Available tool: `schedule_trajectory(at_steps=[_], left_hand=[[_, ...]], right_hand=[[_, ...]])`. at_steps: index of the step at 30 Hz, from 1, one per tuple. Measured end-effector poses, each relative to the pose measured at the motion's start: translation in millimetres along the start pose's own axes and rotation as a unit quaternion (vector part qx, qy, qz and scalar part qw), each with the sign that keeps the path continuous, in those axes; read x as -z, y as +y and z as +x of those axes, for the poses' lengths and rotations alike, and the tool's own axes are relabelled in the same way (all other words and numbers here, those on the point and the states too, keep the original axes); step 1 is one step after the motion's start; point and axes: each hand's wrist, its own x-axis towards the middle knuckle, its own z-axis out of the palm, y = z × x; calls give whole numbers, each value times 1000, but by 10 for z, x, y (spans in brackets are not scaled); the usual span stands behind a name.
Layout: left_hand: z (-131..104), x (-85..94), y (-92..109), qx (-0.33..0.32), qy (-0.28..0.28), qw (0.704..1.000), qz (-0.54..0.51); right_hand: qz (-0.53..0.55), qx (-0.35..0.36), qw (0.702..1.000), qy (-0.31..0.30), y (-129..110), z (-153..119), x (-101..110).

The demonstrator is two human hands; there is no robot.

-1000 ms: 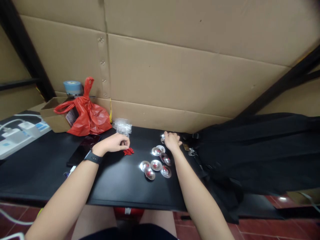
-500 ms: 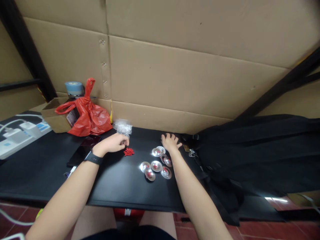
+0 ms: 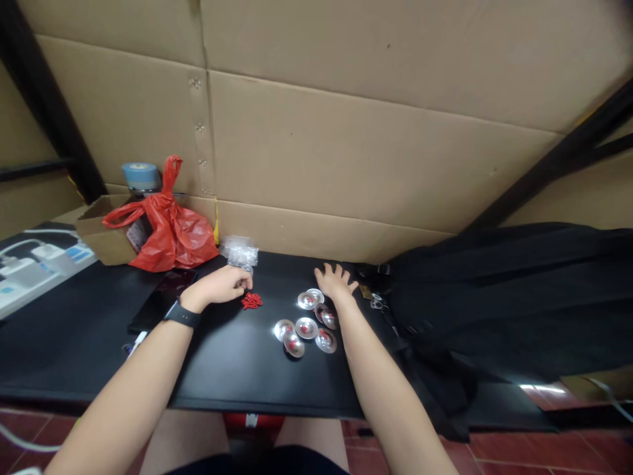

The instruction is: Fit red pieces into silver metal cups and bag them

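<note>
My right hand lies on the black tabletop with its fingers spread, holding nothing. Just below and left of it are several shiny round metal dishes, some overlapping, with red showing in their middles. My left hand rests with its fingers curled in. Whether anything is inside them is hidden. Close below its fingertips sits a small pile of red pieces, too small to name. Behind it are crumpled clear plastic bags, partly covered by the hand.
A red plastic bag and an open cardboard box stand at the back left. Nearby are a dark flat device and a white power strip. Black fabric covers the right side, beside some keys. A cardboard wall closes the back.
The whole view has shifted slightly, so everything sits a little further left. Both hands keep the same pose, and the dishes and red pieces stay in place on the table.
</note>
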Motion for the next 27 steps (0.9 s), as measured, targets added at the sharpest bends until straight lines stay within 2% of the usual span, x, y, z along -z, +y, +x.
schedule_trajectory(at_steps=[3,8,16,22,27], left_hand=[[-3,8,11,2,3,1000,-1],[-1,-8,2,0,1,1000,-5],[14,-58,-29,-8,6,1000,-14],[26,-82,-48,-9,-3,1000,-4],[31,-108,-71,-11,2,1000,-7]], right_hand=[[15,-40,999,15,26,21,-2],[32,-5,998,-45,81,33,16],[-43,-13,998,-33,-11,-8,61],[11,-24,996,-84,77,48,49],[-42,-28,998,-43,63,37,43]])
